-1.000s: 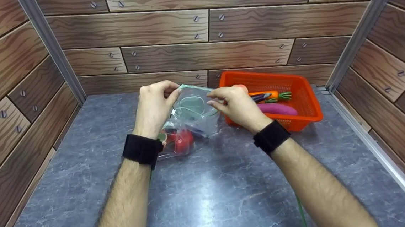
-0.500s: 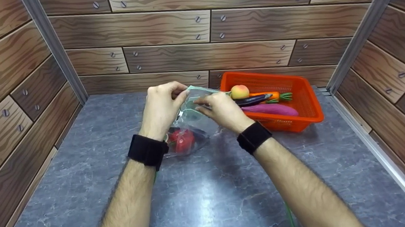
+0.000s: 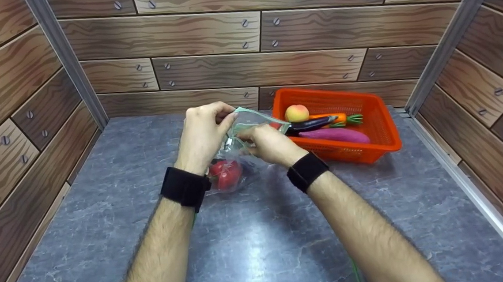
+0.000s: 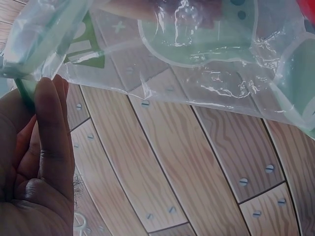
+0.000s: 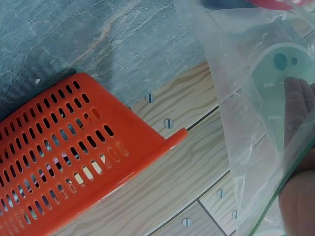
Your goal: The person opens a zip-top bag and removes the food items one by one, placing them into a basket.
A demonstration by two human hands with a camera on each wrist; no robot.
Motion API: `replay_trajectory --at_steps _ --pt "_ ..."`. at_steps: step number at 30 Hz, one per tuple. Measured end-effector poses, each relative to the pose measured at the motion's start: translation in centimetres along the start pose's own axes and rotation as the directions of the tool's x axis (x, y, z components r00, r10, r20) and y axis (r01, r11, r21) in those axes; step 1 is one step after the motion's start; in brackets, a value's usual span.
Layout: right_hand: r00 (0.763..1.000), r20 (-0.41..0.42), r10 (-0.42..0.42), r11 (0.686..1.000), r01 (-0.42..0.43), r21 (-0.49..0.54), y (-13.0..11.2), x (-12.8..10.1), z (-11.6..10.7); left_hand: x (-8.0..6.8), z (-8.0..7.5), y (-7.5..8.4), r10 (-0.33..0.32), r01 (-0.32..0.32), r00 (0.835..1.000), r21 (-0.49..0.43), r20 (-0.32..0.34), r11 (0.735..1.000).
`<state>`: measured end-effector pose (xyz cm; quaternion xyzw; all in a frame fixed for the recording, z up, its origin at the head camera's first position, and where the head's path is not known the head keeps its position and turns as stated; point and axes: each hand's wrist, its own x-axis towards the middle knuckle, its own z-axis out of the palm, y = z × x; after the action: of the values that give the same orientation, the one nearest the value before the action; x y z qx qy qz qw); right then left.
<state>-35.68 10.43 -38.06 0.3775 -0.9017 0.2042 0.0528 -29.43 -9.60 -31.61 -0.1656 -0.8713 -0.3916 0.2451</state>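
A clear zip bag with a green zip edge and pale green print stands on the table, its mouth up. Through its plastic shows a red tomato near the bottom. My left hand pinches the left corner of the bag's mouth between thumb and fingers. In the left wrist view the plastic stretches away from those fingertips. My right hand reaches in through the mouth. In the right wrist view its straight fingers show through the plastic, holding nothing visible.
An orange-red basket stands behind and right of the hands. In it lie a peach, an eggplant, a carrot and a purple sweet potato. Wood-patterned walls enclose the grey marbled table.
My right hand has moved left and down from the bag's right edge into its mouth, uncovering the peach. My left hand has shifted slightly right, still pinching the corner.
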Motion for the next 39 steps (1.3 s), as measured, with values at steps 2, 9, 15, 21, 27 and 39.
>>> replay_trajectory --at_steps 2,9,15,21,27,39 --pt "0.999 0.037 -0.013 1.000 0.013 -0.006 0.0 0.0 0.2 0.0 0.0 -0.2 -0.003 0.003 1.000 0.000 0.003 1.000" --pt "0.989 0.144 0.039 0.999 -0.036 -0.021 0.2 0.1 1.1 0.0 0.1 -0.8 -0.029 0.029 1.000 0.001 0.003 1.000" --pt "0.981 0.190 0.028 1.000 -0.026 -0.014 0.0 0.2 1.9 -0.1 0.1 -1.3 -0.049 0.049 0.999 0.010 -0.003 0.999" --pt "0.977 0.213 0.002 1.000 -0.003 0.004 -0.4 0.2 2.6 -0.2 0.1 -1.8 -0.058 0.058 0.998 0.009 0.000 0.998" --pt "0.978 0.194 -0.082 0.996 0.073 0.052 -0.2 0.3 3.0 -0.3 -0.1 -2.1 -0.068 0.068 0.998 0.018 -0.002 0.998" --pt "0.963 0.248 -0.102 0.993 0.083 0.087 -0.1 0.4 3.4 -0.5 -0.1 -2.7 -0.069 0.069 0.998 0.009 -0.004 0.998"
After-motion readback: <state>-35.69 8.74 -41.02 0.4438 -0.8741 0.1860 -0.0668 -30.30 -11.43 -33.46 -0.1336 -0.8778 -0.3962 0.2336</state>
